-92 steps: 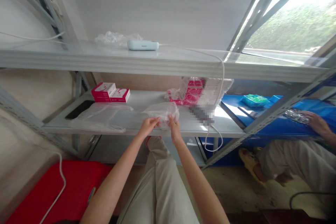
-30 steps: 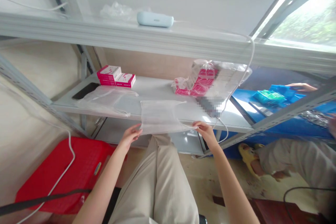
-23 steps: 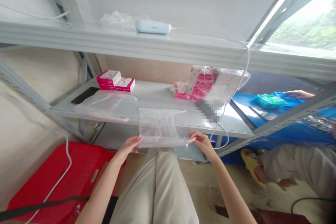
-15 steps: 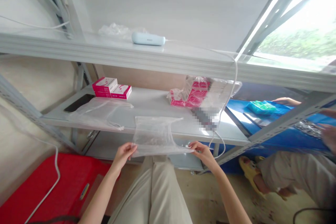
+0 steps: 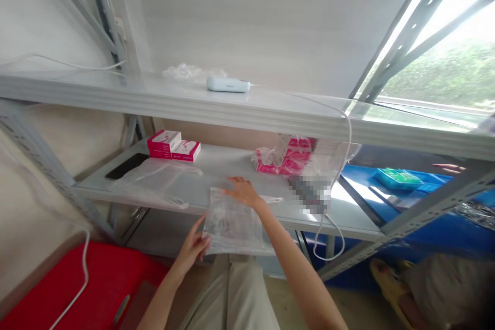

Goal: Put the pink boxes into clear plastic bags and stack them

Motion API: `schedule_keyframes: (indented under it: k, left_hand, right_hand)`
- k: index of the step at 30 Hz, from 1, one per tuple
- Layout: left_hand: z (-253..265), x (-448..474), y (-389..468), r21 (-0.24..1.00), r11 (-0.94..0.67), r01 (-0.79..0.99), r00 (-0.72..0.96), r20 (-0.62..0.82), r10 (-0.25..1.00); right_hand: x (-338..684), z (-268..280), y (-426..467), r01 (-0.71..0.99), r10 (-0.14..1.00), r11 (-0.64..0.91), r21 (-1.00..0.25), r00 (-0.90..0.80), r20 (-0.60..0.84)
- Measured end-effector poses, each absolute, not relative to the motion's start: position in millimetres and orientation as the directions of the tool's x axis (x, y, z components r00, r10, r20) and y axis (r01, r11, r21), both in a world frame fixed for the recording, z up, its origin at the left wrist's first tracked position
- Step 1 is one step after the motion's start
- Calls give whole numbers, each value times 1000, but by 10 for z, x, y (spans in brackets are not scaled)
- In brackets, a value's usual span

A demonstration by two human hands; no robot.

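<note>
A clear plastic bag (image 5: 235, 229), apparently with drawstring ends, lies at the front of the middle shelf, its near part hanging past the edge above my lap. My left hand (image 5: 192, 244) pinches the bag's left side. Across the bag's far edge reaches my right hand (image 5: 243, 191), palm down, fingers apart and pointing left; it holds nothing. Another clear plastic bag (image 5: 154, 180) lies to the left on the same shelf. Behind it, several pink-and-white boxes (image 5: 174, 147) are stacked beside a black phone (image 5: 127, 165).
Pink boxes in clear wrapping (image 5: 286, 157) sit at the shelf's right, near a blurred-out patch. A white cable (image 5: 350, 139) hangs in front. The upper shelf (image 5: 162, 108) holds a light-blue device (image 5: 228, 84). A red bin (image 5: 96, 278) stands lower left; another person is at right.
My right hand has let go of the bag's right corner and moved up and left over its far edge. My left hand stays at the left side. The view has tilted up.
</note>
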State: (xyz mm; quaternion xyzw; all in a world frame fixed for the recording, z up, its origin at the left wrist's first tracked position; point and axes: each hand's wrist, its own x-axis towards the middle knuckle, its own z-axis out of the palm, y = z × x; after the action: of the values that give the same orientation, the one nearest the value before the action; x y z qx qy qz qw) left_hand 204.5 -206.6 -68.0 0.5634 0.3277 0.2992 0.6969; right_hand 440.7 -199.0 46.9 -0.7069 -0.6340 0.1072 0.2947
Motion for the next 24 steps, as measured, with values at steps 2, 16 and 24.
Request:
schedule_keyframes:
  k: [2,16,24]
  left_hand:
    - [-727,2042,-2062,984,166,-60,617,-94,781]
    - [-811,1890,-2020,988,150,24,438,-146,887]
    - [-1073,2199,-2200,924,271,-270,280,-194,940]
  right_hand:
    - [4400,356,-1591,802,998,8,-597,35,60]
    - [4550,168,-1201,386,988,132,-913,-120,93]
    - [4525,25,-1295,448,991,82,-890,58,120]
